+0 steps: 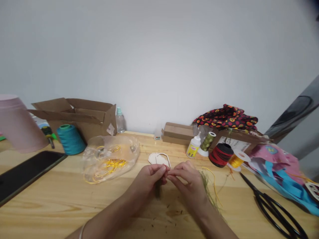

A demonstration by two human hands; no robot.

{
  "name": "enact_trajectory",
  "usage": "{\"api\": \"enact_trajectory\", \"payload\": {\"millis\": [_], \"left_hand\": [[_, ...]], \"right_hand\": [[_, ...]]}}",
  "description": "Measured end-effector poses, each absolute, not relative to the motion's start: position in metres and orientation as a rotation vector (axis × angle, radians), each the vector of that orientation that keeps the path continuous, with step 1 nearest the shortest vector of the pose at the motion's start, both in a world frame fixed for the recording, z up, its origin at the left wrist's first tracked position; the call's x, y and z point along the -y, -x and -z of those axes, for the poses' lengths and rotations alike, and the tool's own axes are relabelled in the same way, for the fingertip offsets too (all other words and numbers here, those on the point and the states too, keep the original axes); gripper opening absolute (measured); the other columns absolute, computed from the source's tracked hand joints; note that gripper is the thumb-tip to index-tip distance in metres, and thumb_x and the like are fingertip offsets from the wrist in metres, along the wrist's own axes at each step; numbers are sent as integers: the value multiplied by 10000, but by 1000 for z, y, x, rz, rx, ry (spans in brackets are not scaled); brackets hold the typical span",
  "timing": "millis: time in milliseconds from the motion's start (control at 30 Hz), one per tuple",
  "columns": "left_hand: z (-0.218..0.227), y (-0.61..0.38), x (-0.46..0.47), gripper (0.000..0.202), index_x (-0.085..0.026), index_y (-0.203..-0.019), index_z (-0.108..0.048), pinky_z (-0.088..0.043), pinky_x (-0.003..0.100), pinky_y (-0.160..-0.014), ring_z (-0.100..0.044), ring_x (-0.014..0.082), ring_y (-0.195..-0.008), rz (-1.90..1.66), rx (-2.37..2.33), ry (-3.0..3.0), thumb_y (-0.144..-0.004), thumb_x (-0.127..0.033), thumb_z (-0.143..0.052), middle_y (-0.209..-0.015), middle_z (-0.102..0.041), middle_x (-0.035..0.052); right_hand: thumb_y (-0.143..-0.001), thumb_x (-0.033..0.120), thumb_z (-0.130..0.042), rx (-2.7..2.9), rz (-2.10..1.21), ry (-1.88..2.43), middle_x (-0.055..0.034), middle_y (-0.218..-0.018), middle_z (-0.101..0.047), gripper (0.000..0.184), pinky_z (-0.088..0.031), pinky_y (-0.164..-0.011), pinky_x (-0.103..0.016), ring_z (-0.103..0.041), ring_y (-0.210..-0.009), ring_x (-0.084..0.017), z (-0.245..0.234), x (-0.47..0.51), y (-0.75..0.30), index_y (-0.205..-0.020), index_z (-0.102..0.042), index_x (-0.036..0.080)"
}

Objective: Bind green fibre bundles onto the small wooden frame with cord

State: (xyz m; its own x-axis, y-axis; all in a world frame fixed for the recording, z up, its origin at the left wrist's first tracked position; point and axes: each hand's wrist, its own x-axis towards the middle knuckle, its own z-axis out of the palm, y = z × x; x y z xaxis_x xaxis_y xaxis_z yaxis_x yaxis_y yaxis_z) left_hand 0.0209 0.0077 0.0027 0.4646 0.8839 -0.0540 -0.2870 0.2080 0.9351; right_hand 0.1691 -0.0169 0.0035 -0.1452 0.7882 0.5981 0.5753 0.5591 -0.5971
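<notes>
**On the wooden table [74, 202]: both hands pinched at the fingertips**

You hold your left hand [149, 179] and right hand [188, 184] tip to tip, pinching something too small to tell. Olive and yellow threads [208, 186] trail past your right hand. A pale cutout [159, 159] lies just beyond your hands, not touching them, with thin cord along its edge. Yellow cord [112, 163] remains in a plastic bag [127, 146] to your left.

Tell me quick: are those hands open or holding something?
Left hand: closed, pinching something too small to tell.
Right hand: closed, pinching at the same spot, item unclear.
</notes>
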Motion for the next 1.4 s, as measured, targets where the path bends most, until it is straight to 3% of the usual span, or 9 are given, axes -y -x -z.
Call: {"api": "enact_trajectory", "payload": {"millis": [133,500,633,833,1400], "left_hand": [[1,-20,-7,204,-123,-700,-604,-347,206,-625,-468,106,-638,-890,-601,-911,-707,-327,-588,-673,-561,6],[2,-21,-6,234,-97,-709,-579,-352,247,-696,-478,127,-703,-814,-495,-888,-777,-309,-505,-709,-555,41],[5,-20,-7,259,-109,-659,-557,-336,225,-630,-437,103,-621,-834,-587,-1030,-770,-337,-503,-638,-522,5],[3,-18,-9,288,-122,-641,-569,-331,221,-592,-434,106,-578,-834,-735,-1267,-751,-378,-496,-582,-509,-14],[-10,-15,-6,245,-127,-579,-619,-361,219,-575,-463,101,-544,-792,-870,-1401,-711,-310,-524,-532,-543,-18]], "right_hand": [[-773,217,-522,1947,-150,1125,-36,-682,-590,163,-341,-606,-301,-465,-654,-172,-4,19,-165,-825,-668,267],[-761,205,-534,1964,-42,1153,-39,-664,-569,130,-360,-589,-297,-463,-647,-164,-1,19,-165,-769,-662,228],[-730,197,-573,1884,-34,1117,-30,-648,-563,82,-381,-573,-285,-481,-644,-158,0,19,-165,-705,-649,209],[-736,168,-560,1869,-48,1087,-28,-665,-565,122,-400,-578,-278,-489,-660,-156,-4,18,-168,-774,-662,221],[-655,151,-612,1617,-611,1183,-22,-634,-562,111,-419,-576,-280,-531,-644,-155,-6,14,-167,-688,-700,211]]}}
